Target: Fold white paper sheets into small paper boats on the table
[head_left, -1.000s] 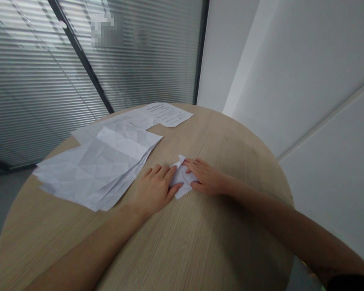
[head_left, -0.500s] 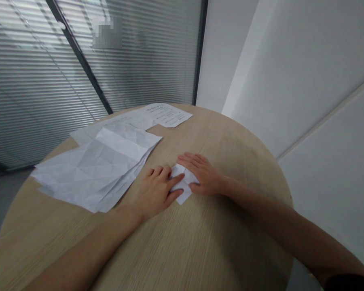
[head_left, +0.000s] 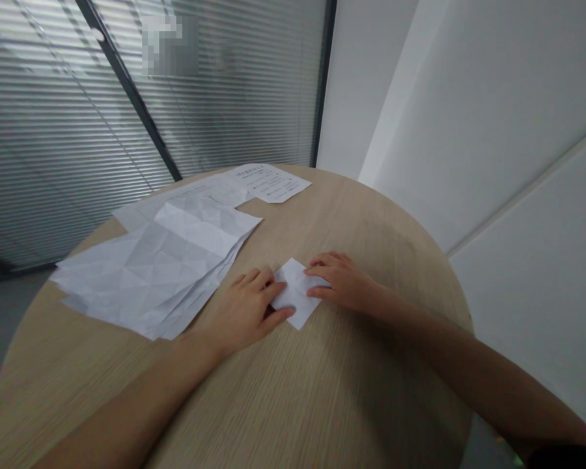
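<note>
A small folded square of white paper (head_left: 297, 296) lies on the round wooden table, one corner pointing toward me. My left hand (head_left: 247, 306) grips its left side, index finger and thumb on the paper, the other fingers curled beside it. At the right corner, my right hand (head_left: 344, 280) holds the paper between index finger and thumb. The other fingers of my right hand are bent behind the index finger. The undersides of both hands and the paper's outer corners are partly hidden.
A pile of creased white sheets (head_left: 141, 273) lies to the left on the table (head_left: 273, 404). Printed sheets (head_left: 273, 182) are behind it near the far edge. Glass with blinds (head_left: 244, 117) stands beyond the table, and a white wall (head_left: 493, 130) rises at the right.
My right hand has drawn back to the right, from over the paper to its right corner, uncovering the top. The left index finger has pulled back slightly.
</note>
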### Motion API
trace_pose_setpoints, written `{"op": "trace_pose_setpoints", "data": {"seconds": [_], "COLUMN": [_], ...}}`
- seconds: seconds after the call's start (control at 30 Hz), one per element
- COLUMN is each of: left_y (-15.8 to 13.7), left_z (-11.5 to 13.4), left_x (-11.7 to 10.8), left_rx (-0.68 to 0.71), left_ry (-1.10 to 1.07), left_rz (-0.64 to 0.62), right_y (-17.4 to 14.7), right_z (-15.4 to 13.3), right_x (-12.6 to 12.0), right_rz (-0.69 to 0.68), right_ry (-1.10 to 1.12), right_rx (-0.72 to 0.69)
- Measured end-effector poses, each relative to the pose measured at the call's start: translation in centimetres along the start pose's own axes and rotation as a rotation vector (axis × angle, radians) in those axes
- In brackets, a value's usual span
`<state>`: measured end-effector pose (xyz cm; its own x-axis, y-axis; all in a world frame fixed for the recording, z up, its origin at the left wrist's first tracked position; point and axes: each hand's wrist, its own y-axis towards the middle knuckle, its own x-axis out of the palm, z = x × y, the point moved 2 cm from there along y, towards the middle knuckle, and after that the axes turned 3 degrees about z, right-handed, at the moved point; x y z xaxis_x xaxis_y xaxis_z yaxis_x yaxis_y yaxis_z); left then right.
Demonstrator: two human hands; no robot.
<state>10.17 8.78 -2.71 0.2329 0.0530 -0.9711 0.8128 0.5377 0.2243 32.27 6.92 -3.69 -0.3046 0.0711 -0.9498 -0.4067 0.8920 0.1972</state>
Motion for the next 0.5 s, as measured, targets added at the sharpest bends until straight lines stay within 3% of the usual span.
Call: {"op": "trace_pose_setpoints", "data": {"seconds": [0.3,0.5], "left_y": [-0.1,-0.1], "left_z": [-0.8,-1.5], "left_x": [0.7,1.0], "left_rx": [-0.067,-0.265], "left_ry": [-0.042,-0.139], "left_rz": [0.119,0.203], "right_y": [0.1,0.4], "right_z": [-0.2,-0.3], "right_x": [0.4,0.3], "right_rz": [0.077,0.044], "right_ry": [0.147,0.302], "right_rx": [0.255,0.31]}}
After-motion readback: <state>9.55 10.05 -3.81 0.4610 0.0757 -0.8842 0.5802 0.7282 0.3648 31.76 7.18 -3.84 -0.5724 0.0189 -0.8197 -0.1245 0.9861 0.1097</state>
